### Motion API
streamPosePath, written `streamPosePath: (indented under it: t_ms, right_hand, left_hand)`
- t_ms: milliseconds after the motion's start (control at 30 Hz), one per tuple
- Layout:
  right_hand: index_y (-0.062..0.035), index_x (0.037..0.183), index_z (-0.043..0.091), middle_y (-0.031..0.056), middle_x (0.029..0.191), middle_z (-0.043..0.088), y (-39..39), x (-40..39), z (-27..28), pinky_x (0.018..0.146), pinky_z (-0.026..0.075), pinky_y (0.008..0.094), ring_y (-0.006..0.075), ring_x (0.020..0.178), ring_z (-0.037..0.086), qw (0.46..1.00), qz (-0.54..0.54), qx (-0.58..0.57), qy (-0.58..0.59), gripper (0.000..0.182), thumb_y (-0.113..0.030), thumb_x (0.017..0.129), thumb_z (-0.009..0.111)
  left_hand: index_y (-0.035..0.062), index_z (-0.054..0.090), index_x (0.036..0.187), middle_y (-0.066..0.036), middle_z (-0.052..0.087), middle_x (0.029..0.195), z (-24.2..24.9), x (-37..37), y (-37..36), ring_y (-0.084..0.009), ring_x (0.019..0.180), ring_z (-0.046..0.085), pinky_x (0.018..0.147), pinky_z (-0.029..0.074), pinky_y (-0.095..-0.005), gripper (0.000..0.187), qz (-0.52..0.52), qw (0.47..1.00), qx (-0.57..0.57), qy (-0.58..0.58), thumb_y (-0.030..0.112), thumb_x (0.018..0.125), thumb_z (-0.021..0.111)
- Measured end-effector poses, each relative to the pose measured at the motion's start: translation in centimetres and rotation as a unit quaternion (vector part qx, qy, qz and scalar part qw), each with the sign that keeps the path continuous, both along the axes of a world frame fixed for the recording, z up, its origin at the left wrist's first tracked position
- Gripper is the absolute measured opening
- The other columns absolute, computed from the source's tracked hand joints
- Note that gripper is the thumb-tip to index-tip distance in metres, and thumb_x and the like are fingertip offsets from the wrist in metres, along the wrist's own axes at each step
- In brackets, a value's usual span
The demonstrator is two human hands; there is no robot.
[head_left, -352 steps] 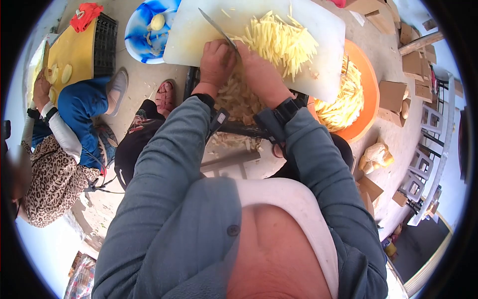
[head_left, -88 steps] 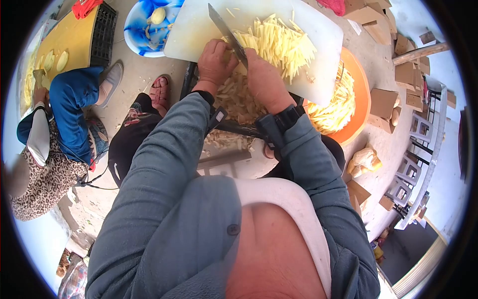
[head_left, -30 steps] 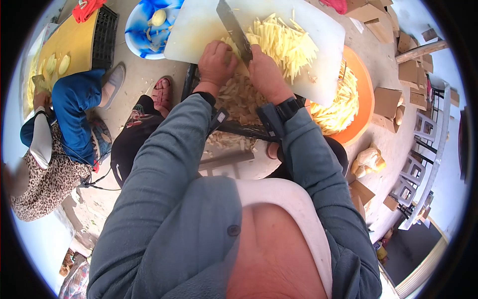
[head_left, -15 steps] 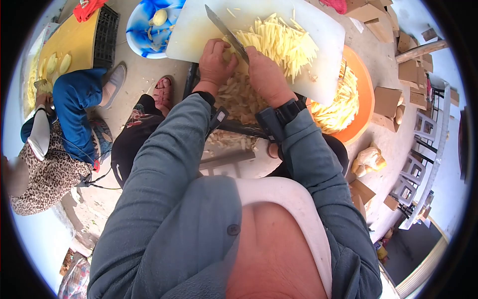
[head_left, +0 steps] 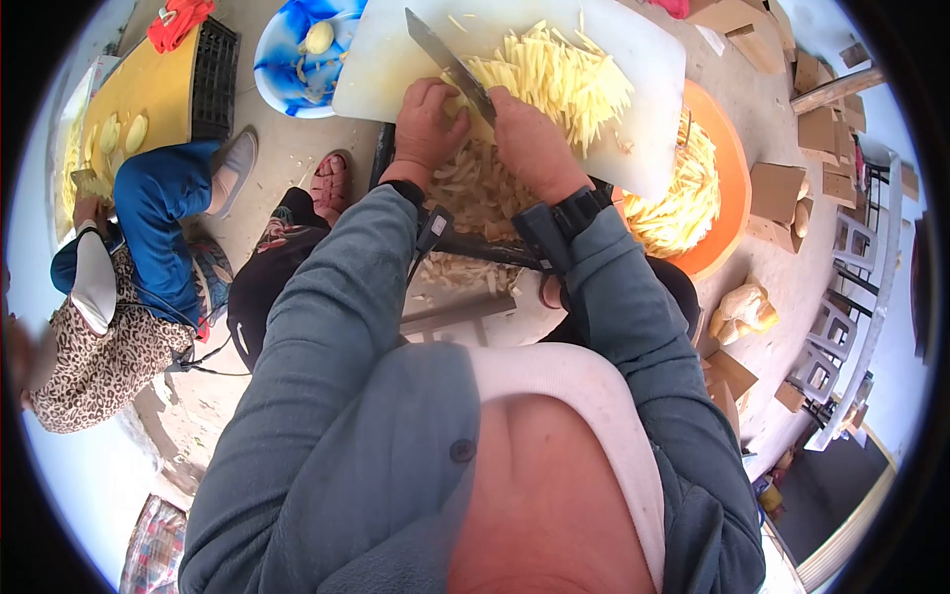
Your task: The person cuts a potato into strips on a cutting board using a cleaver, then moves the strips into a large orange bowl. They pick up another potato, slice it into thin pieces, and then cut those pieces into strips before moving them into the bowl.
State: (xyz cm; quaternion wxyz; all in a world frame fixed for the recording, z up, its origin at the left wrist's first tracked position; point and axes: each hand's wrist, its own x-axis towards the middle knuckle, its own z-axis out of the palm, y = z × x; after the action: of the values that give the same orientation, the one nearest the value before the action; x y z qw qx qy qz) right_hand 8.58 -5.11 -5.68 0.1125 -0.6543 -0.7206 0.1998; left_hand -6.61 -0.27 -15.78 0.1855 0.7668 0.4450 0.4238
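Observation:
My right hand (head_left: 532,141) is closed round the handle of a kitchen knife (head_left: 441,55), whose broad blade points up and left over the white cutting board (head_left: 381,59). Beside the blade, my left hand (head_left: 427,127) has its fingers curled down on a pale yellow piece of potato (head_left: 457,102), mostly hidden under them. To the right of the knife lies a heap of cut potato strips (head_left: 559,79) on the board. Below the board's near edge, between my arms, are many pale peelings or scraps (head_left: 482,198).
An orange basin (head_left: 734,178) of potato strips stands at right. A blue-and-white bowl (head_left: 282,74) holds a peeled potato (head_left: 319,38). At left, another person (head_left: 163,213) works at a yellow board (head_left: 163,79). Cardboard boxes (head_left: 777,198) and a bag (head_left: 742,312) lie on the floor.
Both hands and the knife keep nearly the same place on the board. The view shifts slightly, and the other person's arm at left moves a little.

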Motion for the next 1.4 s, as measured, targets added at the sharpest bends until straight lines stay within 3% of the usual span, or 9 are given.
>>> streamPosePath:
  t_ms: [300,500,600,800,867,967,1100,1267,1400]
  right_hand:
    - [0.0005,0.105,0.047,0.0246,0.089,0.064,0.0,0.1,-0.2,0.072,0.051,0.0495,0.042,0.083,0.064,1.0,-0.003,0.006,0.025,0.017,-0.003,0.088,0.047]
    - [0.0004,0.106,0.047,0.0246,0.089,0.064,0.1,0.2,-0.2,0.072,0.052,0.0491,0.0419,0.085,0.064,1.0,-0.01,-0.001,0.02,0.019,-0.002,0.087,0.047]
    - [0.0,0.107,0.048,0.0246,0.09,0.064,0.2,0.2,-0.1,0.073,0.051,0.0491,0.042,0.085,0.064,1.0,-0.012,-0.006,0.026,0.02,-0.001,0.087,0.048]
    - [-0.0008,0.107,0.049,0.024,0.091,0.065,0.2,0.2,-0.5,0.074,0.052,0.0489,0.0419,0.086,0.064,0.999,-0.018,-0.01,0.024,0.022,0.0,0.086,0.047]
    - [-0.0006,0.107,0.048,0.0242,0.09,0.065,0.2,0.2,-0.5,0.073,0.052,0.0489,0.0419,0.086,0.064,0.999,-0.018,-0.01,0.024,0.021,0.0,0.086,0.047]
    - [-0.0005,0.104,0.047,0.0254,0.085,0.064,0.1,0.4,-1.3,0.07,0.051,0.0505,0.0435,0.082,0.064,0.999,-0.016,0.011,0.033,0.018,-0.001,0.086,0.048]
    - [0.0,0.101,0.046,0.0264,0.08,0.064,0.0,0.4,-1.6,0.066,0.05,0.0519,0.0449,0.077,0.063,0.999,-0.008,0.038,0.036,0.016,-0.001,0.086,0.048]
    - [0.0006,0.102,0.046,0.0262,0.079,0.063,0.1,0.4,-1.7,0.066,0.051,0.051,0.0444,0.076,0.063,0.999,-0.009,0.033,0.038,0.017,0.0,0.085,0.049]
    - [0.0008,0.102,0.047,0.0258,0.079,0.063,0.1,0.4,-1.6,0.065,0.051,0.0501,0.0438,0.075,0.063,0.998,-0.007,0.037,0.043,0.018,-0.001,0.085,0.049]
  left_hand:
    - [0.0026,0.057,0.106,-0.013,0.054,0.101,0.1,1.1,0.1,-0.0286,0.087,0.057,0.079,0.051,-0.0356,0.044,0.033,0.999,-0.011,0.015,0.015,0.069,0.077]
    - [0.0017,0.056,0.109,-0.016,0.051,0.104,0.3,1.3,0.1,-0.0301,0.091,0.055,0.083,0.049,-0.0366,0.043,0.042,0.998,-0.042,0.011,0.011,0.069,0.07]
    - [0.0015,0.059,0.103,-0.018,0.052,0.106,0.2,1.5,0.2,-0.0369,0.101,0.053,0.089,0.046,-0.0424,0.037,0.048,0.996,-0.075,-0.004,0.01,0.068,0.066]
    - [0.0029,0.06,0.101,-0.017,0.052,0.104,-0.4,1.7,0.3,-0.0371,0.098,0.053,0.087,0.046,-0.0438,0.031,0.07,0.993,-0.093,-0.019,0.006,0.07,0.064]
    - [0.003,0.059,0.101,-0.014,0.052,0.099,-0.9,1.6,0.4,-0.0287,0.083,0.057,0.077,0.05,-0.0368,0.027,0.072,0.997,-0.029,-0.017,0.002,0.074,0.063]
    - [0.004,0.06,0.1,-0.016,0.052,0.101,-0.3,1.6,0.2,-0.0326,0.09,0.056,0.078,0.049,-0.0396,0.026,0.074,0.988,-0.104,-0.087,0.0,0.074,0.061]
    - [0.0043,0.06,0.099,-0.015,0.053,0.101,0.3,1.4,0.1,-0.0312,0.088,0.057,0.075,0.05,-0.0383,0.025,0.091,0.985,-0.116,-0.089,-0.002,0.075,0.059]
    - [0.0041,0.062,0.096,-0.015,0.054,0.1,-0.1,0.3,1.4,-0.0329,0.092,0.056,0.076,0.049,-0.039,0.024,0.177,0.98,-0.049,-0.072,-0.005,0.074,0.057]
    - [0.0076,0.064,0.094,-0.012,0.056,0.102,-0.5,-0.4,2.3,-0.0311,0.096,0.056,0.081,0.046,-0.0412,0.022,0.183,0.982,-0.011,-0.043,0.0,0.073,0.06]
